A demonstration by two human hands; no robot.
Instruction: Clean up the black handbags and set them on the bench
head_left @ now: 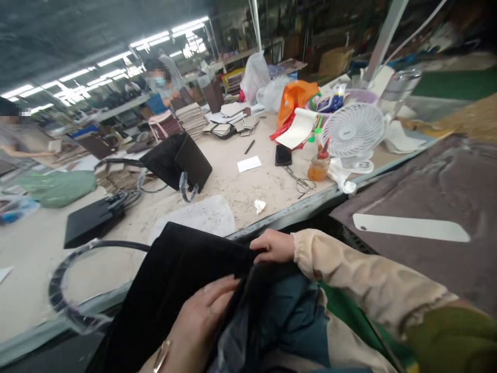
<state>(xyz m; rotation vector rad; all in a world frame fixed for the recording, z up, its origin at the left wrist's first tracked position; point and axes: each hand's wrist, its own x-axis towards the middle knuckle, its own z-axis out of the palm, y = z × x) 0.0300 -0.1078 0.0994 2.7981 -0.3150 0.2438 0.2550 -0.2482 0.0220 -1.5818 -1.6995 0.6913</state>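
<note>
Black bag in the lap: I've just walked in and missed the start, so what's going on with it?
A person holds the black bag beside the table. The right hand grips its edge; the left hand lies against it, its fingertips partly hidden. A plastic-wrapped handle loops out at the left. Another bag and scissors are on the table.
</note>
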